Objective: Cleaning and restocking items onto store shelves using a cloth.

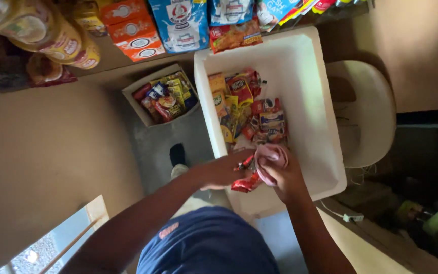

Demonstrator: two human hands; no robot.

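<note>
Down low, our right hand (285, 175) clutches a pink cloth (272, 158) over the near end of the white foam box (305, 61). Our left hand (224, 171) grips red snack packets (247, 180) just beside it, above the loose snacks (249, 111).
</note>
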